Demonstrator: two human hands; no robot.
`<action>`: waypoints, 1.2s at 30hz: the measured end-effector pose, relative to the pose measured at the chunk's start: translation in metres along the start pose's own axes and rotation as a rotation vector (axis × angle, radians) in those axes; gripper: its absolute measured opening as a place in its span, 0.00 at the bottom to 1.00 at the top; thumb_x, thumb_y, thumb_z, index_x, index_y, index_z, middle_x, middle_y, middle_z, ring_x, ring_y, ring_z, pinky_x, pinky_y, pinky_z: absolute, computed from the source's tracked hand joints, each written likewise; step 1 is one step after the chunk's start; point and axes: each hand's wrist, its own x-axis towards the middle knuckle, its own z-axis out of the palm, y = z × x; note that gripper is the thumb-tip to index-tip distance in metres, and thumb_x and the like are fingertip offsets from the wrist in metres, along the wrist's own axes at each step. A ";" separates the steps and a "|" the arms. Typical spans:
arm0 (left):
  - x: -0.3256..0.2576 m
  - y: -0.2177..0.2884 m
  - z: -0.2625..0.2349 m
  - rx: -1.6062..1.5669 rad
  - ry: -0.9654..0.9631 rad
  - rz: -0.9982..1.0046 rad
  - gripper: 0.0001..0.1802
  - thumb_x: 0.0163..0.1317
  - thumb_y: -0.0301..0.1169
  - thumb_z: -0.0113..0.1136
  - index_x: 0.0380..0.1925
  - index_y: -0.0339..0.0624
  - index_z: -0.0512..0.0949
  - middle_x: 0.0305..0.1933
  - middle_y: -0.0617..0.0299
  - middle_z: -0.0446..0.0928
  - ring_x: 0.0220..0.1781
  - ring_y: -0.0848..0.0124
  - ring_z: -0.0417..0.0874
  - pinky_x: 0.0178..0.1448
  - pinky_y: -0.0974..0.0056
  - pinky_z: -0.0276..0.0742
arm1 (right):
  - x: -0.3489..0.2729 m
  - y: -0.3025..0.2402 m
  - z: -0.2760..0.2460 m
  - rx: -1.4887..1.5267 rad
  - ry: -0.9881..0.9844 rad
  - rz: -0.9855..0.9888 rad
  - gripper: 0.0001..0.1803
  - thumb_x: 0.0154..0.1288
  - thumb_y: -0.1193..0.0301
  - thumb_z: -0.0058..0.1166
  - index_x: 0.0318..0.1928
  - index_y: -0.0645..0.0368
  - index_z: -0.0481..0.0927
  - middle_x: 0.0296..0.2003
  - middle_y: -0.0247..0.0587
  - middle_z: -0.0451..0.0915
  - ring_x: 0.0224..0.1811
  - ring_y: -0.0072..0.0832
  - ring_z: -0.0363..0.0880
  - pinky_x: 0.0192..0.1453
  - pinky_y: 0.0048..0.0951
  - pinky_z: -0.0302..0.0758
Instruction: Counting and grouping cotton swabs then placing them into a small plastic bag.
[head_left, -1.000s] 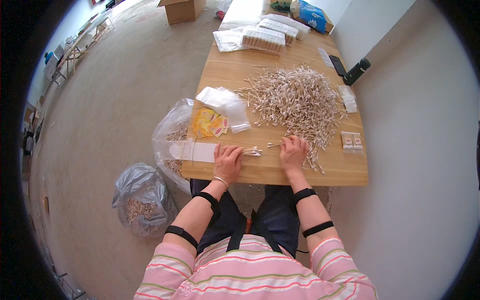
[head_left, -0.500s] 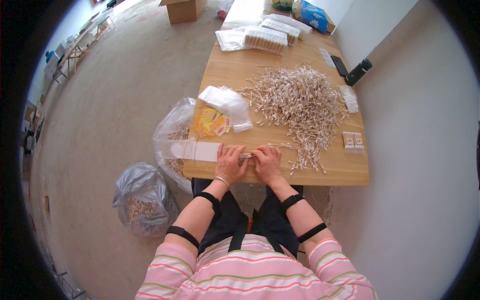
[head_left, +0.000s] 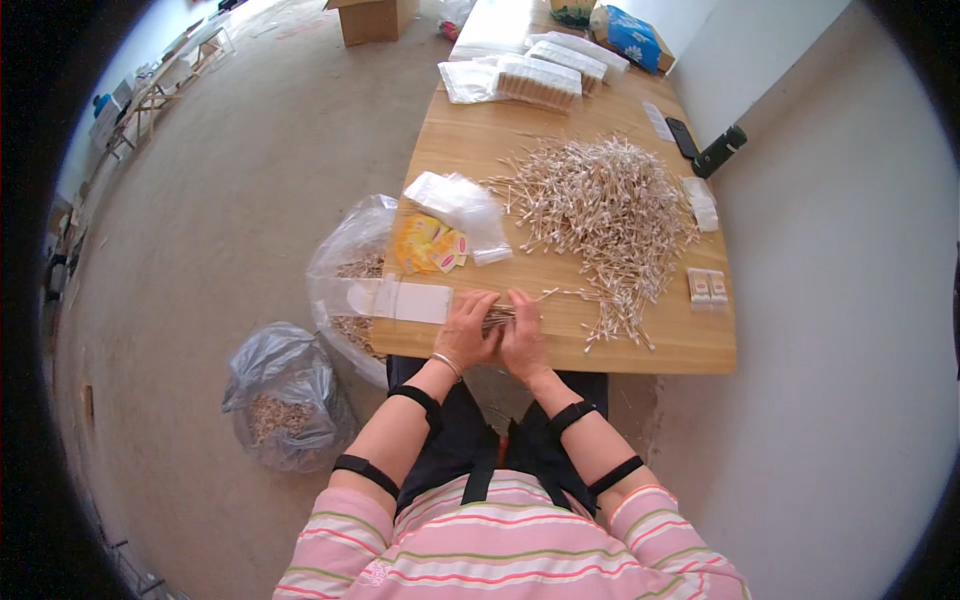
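Observation:
Near the table's front edge, my left hand (head_left: 467,333) and my right hand (head_left: 522,336) close in from both sides on a small bundle of cotton swabs (head_left: 497,317). The swabs lie roughly sideways between my fingers, and their ends are partly covered by my hands. One stray swab (head_left: 547,295) sticks out just past my right fingertips. A white card strip (head_left: 422,303) lies flat on the table beside my left hand. Beyond my right hand spreads a big heap of loose cotton swabs (head_left: 600,200), trailing down toward the front edge.
Clear plastic sleeves (head_left: 462,205) and yellow printed cards (head_left: 425,243) lie left. Packed swabs (head_left: 540,82) stand at the far end. A phone (head_left: 682,138), a dark bottle (head_left: 720,150) and two small packs (head_left: 707,289) line the right side, near the wall. Plastic bags (head_left: 285,400) sit on the floor.
My right hand has shifted slightly left and turned more upright, closer to my left hand. More of the swab bundle shows between them. The view has moved a little.

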 end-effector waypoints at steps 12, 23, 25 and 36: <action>0.001 0.001 0.002 0.024 0.013 0.043 0.26 0.47 0.24 0.61 0.51 0.38 0.71 0.53 0.48 0.72 0.60 0.51 0.70 0.66 0.55 0.65 | 0.026 0.055 -0.043 -0.227 0.086 0.013 0.21 0.55 0.80 0.43 0.51 0.63 0.74 0.52 0.50 0.74 0.61 0.48 0.67 0.68 0.44 0.58; 0.000 -0.002 0.006 0.001 0.083 0.046 0.17 0.50 0.23 0.59 0.43 0.38 0.76 0.46 0.51 0.76 0.54 0.53 0.74 0.63 0.55 0.68 | 0.019 0.044 -0.041 -0.352 0.009 -0.014 0.09 0.54 0.73 0.54 0.35 0.52 0.84 0.37 0.33 0.77 0.45 0.35 0.72 0.51 0.39 0.68; -0.001 -0.004 0.006 -0.013 0.075 0.054 0.17 0.50 0.22 0.59 0.43 0.38 0.76 0.45 0.51 0.76 0.53 0.53 0.75 0.63 0.55 0.68 | 0.022 0.048 -0.041 -0.380 0.029 -0.019 0.08 0.54 0.72 0.54 0.34 0.51 0.85 0.36 0.33 0.77 0.45 0.35 0.72 0.50 0.38 0.68; 0.001 0.005 -0.001 -0.055 0.094 -0.011 0.29 0.45 0.22 0.62 0.52 0.39 0.69 0.54 0.46 0.70 0.61 0.49 0.67 0.67 0.54 0.64 | 0.027 0.013 -0.009 -0.258 -0.142 0.017 0.08 0.55 0.75 0.54 0.34 0.53 0.85 0.35 0.40 0.78 0.43 0.38 0.74 0.48 0.37 0.70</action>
